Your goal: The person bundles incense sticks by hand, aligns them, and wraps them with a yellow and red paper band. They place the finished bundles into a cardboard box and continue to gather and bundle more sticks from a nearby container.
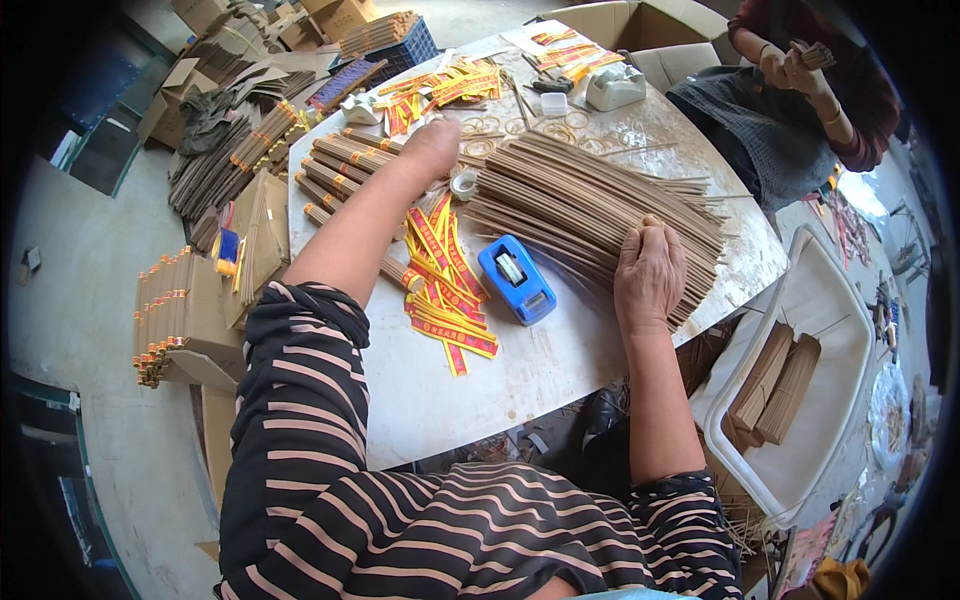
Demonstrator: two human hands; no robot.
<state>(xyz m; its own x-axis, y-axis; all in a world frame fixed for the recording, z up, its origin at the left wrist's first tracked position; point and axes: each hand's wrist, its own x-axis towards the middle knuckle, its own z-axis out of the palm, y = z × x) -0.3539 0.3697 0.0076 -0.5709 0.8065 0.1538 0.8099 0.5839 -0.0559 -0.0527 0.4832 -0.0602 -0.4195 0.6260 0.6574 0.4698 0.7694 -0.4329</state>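
My right hand rests knuckles-up on the wide heap of thin brown incense sticks on the white round table, fingers curled into them. My left hand reaches beyond the banded stick bundles; I cannot tell its grip.

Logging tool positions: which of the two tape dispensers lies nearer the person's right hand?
The blue plastic tape dispenser, just left of the right hand; the white dispenser sits at the table's far edge.

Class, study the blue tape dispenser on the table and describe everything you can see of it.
The small blue plastic tape dispenser is a rounded block with a white roll showing through its top opening. It lies flat on the white round table, angled diagonally, between the red-and-yellow paper strips and the pile of thin brown sticks. No hand touches it; the right hand is nearest.
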